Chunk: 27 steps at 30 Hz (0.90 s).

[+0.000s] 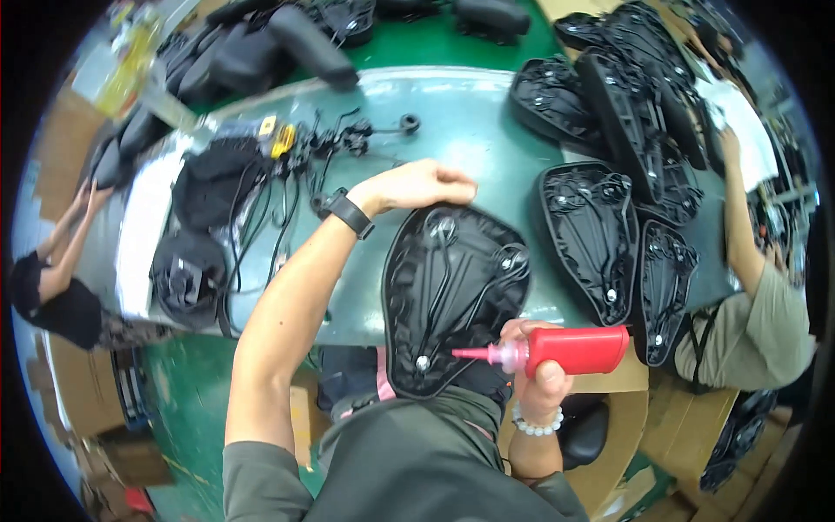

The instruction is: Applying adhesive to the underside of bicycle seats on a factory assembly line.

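Observation:
A black bicycle saddle [452, 296] lies underside up in front of me, its wide end on the table and its narrow end over the table edge at my belly. Metal rails and a small shiny bolt show inside it. My left hand [426, 184] grips the far, wide rim, with the fingers curled and partly hidden. In my right hand [541, 374] is a red squeeze bottle [581, 349], held level. Its thin red nozzle points left, over the narrow end near the bolt; whether the tip touches the saddle I cannot tell.
Several upturned saddles [591, 235] lie and pile up on the right. Black cables and clamps [348, 139] and a dark bag [217, 183] occupy the table's left. Another person's arm [739, 200] reaches in at right; a second person [56, 287] stands at left. Cardboard boxes [600, 435] stand below.

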{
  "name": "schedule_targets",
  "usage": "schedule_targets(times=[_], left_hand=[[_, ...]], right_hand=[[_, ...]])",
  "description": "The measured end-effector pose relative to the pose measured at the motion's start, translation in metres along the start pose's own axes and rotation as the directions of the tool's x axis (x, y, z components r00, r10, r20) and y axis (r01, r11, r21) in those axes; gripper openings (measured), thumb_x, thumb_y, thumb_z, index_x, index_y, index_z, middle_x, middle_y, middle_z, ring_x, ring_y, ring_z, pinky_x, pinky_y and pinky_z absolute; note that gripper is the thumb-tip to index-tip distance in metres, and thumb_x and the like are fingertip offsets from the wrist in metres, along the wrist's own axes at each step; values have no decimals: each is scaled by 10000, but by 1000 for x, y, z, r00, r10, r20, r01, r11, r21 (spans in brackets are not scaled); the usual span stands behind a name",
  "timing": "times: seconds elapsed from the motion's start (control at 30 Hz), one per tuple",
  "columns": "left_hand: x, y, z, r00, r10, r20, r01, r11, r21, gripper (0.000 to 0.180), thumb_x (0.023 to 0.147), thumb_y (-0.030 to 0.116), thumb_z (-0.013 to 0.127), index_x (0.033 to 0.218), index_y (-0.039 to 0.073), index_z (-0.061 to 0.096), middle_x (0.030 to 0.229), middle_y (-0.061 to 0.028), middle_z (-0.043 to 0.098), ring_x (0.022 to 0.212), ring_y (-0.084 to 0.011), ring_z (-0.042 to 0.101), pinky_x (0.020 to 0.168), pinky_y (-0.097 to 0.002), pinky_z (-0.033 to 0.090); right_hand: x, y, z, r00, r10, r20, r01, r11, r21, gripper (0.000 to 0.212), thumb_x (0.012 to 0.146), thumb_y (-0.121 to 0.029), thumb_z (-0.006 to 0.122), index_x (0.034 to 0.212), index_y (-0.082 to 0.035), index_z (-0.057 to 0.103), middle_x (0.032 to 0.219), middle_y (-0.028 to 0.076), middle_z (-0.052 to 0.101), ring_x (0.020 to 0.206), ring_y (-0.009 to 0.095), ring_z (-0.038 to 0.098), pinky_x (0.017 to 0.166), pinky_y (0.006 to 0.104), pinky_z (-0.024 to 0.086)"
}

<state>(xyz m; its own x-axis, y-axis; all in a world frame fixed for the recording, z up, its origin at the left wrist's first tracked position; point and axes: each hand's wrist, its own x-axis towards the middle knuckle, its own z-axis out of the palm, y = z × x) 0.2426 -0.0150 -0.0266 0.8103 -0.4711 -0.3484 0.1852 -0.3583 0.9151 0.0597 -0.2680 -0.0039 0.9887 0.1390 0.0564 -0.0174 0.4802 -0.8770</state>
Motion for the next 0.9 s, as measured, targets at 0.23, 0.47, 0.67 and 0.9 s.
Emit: schedule_targets(times=[0.23, 0.47, 0.67, 0.9], left_hand=[[-118, -21, 81, 649, 101, -754, -392, 894, -217, 203, 895, 114, 601, 1043, -26, 606, 983, -74, 655, 904, -137, 604, 840, -283, 479], [-129, -19, 126, 829, 22, -558, -266, 894, -361, 358, 922, 130, 585, 1234, -26, 504, 1061, -126, 652, 928, -159, 628, 835, -299, 505], [-126, -21, 124, 864, 63, -500, -213, 945, -250, 358, 924, 162, 593, 1207, -40, 510, 965, -129, 681, 846, -150, 646, 762, -289, 523], [-126, -20, 124, 864, 54, -501, -191, 955, -228, 351, 930, 165, 582, 1203, -42, 509, 935, -125, 684, 823, -146, 649, 735, -279, 521]], right_hand=[[0, 41, -10, 967, -196, 161, 249, 852, -460, 369, 775, -323, 665, 893, 23, 614, 824, 120, 632, 736, 265, 610, 718, 395, 501], [21, 45, 1, 894, -121, 431, 369, 743, -558, 312, 702, -299, 674, 732, 10, 646, 637, 71, 630, 552, 251, 596, 618, 335, 512], [22, 47, 0, 870, -134, 474, 428, 683, -592, 277, 635, -248, 703, 734, 6, 652, 635, 72, 629, 544, 256, 596, 611, 331, 512], [23, 46, -1, 854, -130, 505, 458, 649, -607, 333, 690, -310, 678, 732, 18, 638, 636, 90, 623, 542, 269, 590, 603, 348, 510]])
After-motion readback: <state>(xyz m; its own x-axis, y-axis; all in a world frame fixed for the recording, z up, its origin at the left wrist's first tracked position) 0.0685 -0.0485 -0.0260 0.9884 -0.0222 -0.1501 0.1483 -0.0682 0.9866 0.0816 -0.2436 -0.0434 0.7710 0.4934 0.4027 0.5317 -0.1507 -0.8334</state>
